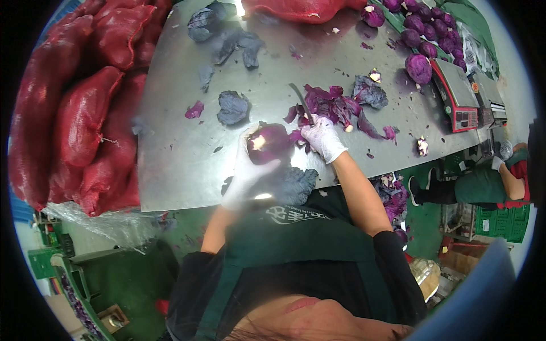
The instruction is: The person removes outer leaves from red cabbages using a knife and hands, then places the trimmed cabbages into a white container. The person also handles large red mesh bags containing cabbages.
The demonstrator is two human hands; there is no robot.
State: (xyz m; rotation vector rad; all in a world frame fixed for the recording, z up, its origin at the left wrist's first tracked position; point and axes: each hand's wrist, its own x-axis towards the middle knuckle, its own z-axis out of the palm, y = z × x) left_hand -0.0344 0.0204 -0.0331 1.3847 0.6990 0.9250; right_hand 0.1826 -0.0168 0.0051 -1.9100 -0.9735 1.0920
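My left hand, in a white glove, holds a head of red cabbage above the steel table, its pale cut stem facing left. In my gloved right hand is a knife, its dark curved blade pointing away from me. Purple leaf trimmings lie just beyond that hand. A loose grey-blue outer leaf rests at the table's near edge, close to my apron. Another outer leaf lies beyond my left hand. A blurred haze covers part of the left hand and the cabbage.
Full red mesh sacks are piled left of the steel table; another red sack lies at the far edge. Trimmed cabbages are heaped far right near a red weighing scale. A person in a green apron stands at right.
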